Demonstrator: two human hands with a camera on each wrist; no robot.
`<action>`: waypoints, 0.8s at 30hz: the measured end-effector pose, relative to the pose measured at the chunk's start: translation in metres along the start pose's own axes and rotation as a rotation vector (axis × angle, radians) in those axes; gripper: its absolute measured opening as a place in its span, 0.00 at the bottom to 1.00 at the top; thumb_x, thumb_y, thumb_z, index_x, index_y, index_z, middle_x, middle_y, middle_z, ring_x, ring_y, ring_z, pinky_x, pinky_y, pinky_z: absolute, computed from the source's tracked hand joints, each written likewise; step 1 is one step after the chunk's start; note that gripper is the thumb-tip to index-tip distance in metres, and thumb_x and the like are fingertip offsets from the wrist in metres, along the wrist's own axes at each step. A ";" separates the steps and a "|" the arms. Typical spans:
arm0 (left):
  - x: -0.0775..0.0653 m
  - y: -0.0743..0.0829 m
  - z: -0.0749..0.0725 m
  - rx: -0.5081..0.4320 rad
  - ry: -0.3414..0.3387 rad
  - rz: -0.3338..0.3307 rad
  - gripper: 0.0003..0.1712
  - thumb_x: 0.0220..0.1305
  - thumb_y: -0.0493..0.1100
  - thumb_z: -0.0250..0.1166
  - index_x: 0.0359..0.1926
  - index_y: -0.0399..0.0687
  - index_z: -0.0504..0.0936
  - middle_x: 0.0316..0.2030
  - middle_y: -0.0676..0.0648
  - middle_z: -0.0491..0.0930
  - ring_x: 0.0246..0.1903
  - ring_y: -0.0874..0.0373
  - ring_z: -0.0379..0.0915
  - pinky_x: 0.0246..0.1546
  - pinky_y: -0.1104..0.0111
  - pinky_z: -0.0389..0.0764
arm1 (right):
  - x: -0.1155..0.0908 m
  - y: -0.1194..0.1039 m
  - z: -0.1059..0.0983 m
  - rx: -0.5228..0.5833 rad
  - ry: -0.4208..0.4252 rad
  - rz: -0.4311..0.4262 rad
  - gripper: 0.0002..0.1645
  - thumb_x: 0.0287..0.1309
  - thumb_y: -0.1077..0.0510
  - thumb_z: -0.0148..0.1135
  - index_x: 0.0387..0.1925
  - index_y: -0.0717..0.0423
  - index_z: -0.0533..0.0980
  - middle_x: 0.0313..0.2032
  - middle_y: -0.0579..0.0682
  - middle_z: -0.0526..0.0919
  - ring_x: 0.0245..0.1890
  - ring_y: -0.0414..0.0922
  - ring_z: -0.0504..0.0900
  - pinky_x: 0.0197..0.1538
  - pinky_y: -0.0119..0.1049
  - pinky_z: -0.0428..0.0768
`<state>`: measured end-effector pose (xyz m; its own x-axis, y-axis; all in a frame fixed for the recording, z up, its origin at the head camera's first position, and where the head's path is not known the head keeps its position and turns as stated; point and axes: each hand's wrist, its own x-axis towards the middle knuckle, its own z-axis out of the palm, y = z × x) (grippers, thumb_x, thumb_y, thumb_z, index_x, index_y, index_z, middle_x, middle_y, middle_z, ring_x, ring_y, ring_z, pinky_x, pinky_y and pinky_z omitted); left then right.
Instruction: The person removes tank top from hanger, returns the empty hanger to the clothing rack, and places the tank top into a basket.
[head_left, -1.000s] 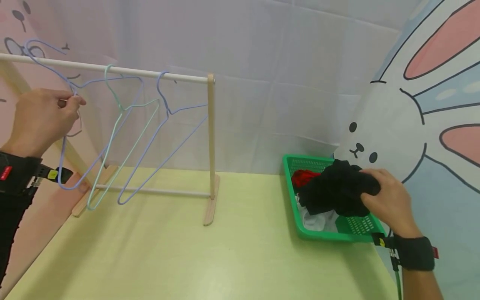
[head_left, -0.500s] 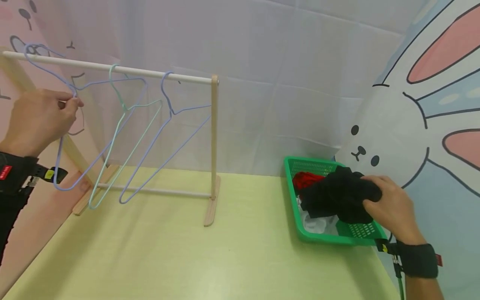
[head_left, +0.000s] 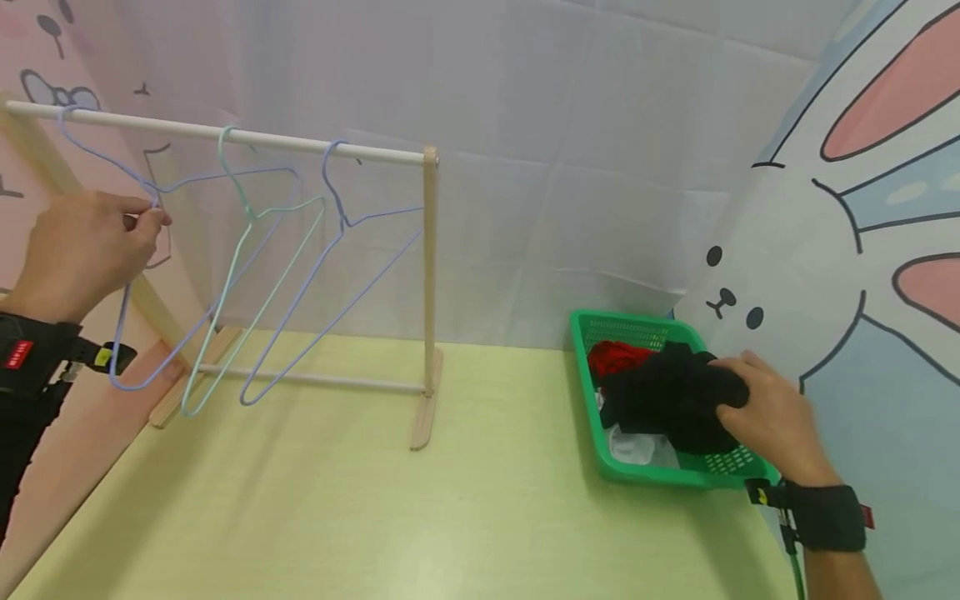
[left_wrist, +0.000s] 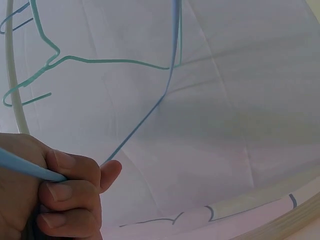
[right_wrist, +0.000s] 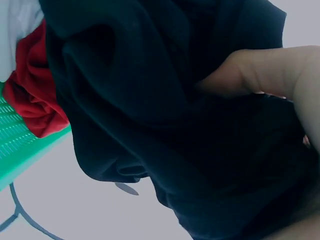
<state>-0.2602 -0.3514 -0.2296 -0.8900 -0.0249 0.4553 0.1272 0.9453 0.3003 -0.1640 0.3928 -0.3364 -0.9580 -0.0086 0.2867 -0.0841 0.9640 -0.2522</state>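
Note:
My left hand (head_left: 90, 250) pinches the neck of a light-blue wire hanger (left_wrist: 134, 130) at the left end of a white rail (head_left: 285, 143). This hanger's hook lies over the rail. In the left wrist view several fingertips curl in toward the palm around the wire. On the right, my right hand (head_left: 772, 417) grips a bunched black cloth garment (head_left: 660, 392) at the green basket (head_left: 652, 473). The thumb presses into its folds in the right wrist view; the other fingers are mostly hidden. A red cloth (head_left: 618, 358) and a white cloth (head_left: 633, 446) lie beneath and beside the garment.
A mint-green hanger (left_wrist: 110, 61) and another blue hanger (head_left: 337, 196) hang farther right along the rail. The rack's wooden upright (head_left: 430, 267) stands on the pale yellow table (head_left: 465, 517). A rabbit-print sheet (head_left: 795, 242) rises behind the basket.
The hanger in my left hand has come down, its hook now lower against the rail. My right hand has shifted slightly left and the black garment has sunk a little in the basket.

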 end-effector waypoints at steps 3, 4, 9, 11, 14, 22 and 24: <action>-0.001 -0.001 0.001 -0.004 0.003 -0.002 0.28 0.81 0.49 0.51 0.57 0.28 0.85 0.30 0.28 0.84 0.25 0.39 0.72 0.17 0.57 0.65 | 0.002 0.004 0.006 0.002 -0.036 -0.001 0.30 0.54 0.66 0.68 0.61 0.65 0.78 0.53 0.71 0.79 0.42 0.69 0.79 0.42 0.71 0.80; -0.001 -0.001 0.001 -0.004 0.000 -0.009 0.28 0.81 0.50 0.51 0.58 0.28 0.85 0.34 0.26 0.84 0.27 0.36 0.74 0.17 0.57 0.66 | 0.002 0.005 0.008 0.008 -0.057 -0.002 0.31 0.55 0.65 0.68 0.62 0.66 0.78 0.54 0.72 0.79 0.43 0.69 0.80 0.43 0.72 0.80; -0.004 -0.001 0.003 0.000 -0.022 -0.057 0.32 0.82 0.54 0.49 0.63 0.30 0.82 0.45 0.23 0.84 0.39 0.26 0.77 0.20 0.55 0.68 | 0.002 0.016 0.024 0.030 -0.135 -0.034 0.34 0.55 0.65 0.70 0.65 0.67 0.76 0.59 0.76 0.78 0.47 0.71 0.80 0.48 0.74 0.79; -0.005 -0.001 0.002 0.001 -0.024 -0.072 0.33 0.82 0.56 0.49 0.65 0.31 0.81 0.48 0.22 0.83 0.42 0.23 0.77 0.20 0.54 0.69 | 0.003 0.019 0.031 0.036 -0.163 -0.046 0.35 0.55 0.65 0.71 0.65 0.68 0.76 0.60 0.77 0.77 0.51 0.73 0.79 0.50 0.75 0.78; -0.006 0.000 0.003 0.005 -0.027 -0.082 0.34 0.82 0.56 0.48 0.66 0.30 0.79 0.52 0.21 0.81 0.44 0.21 0.77 0.21 0.51 0.71 | 0.002 0.022 0.041 0.041 -0.205 -0.049 0.36 0.55 0.65 0.72 0.66 0.68 0.75 0.61 0.78 0.76 0.55 0.76 0.77 0.53 0.76 0.77; -0.009 -0.001 0.004 0.006 -0.030 -0.098 0.37 0.83 0.58 0.47 0.69 0.30 0.76 0.55 0.20 0.79 0.49 0.19 0.75 0.24 0.47 0.72 | 0.004 0.024 0.055 0.020 -0.238 -0.072 0.38 0.53 0.66 0.74 0.66 0.71 0.74 0.60 0.78 0.77 0.56 0.76 0.78 0.52 0.74 0.78; -0.009 -0.001 0.005 0.007 -0.023 -0.095 0.36 0.83 0.58 0.48 0.68 0.30 0.77 0.54 0.20 0.80 0.48 0.19 0.76 0.23 0.47 0.72 | 0.004 0.024 0.058 0.009 -0.258 -0.075 0.39 0.52 0.66 0.75 0.66 0.73 0.72 0.60 0.78 0.77 0.56 0.77 0.78 0.52 0.73 0.79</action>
<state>-0.2540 -0.3507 -0.2380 -0.9079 -0.1067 0.4054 0.0392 0.9413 0.3354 -0.1855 0.4007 -0.3949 -0.9871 -0.1485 0.0603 -0.1589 0.9557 -0.2477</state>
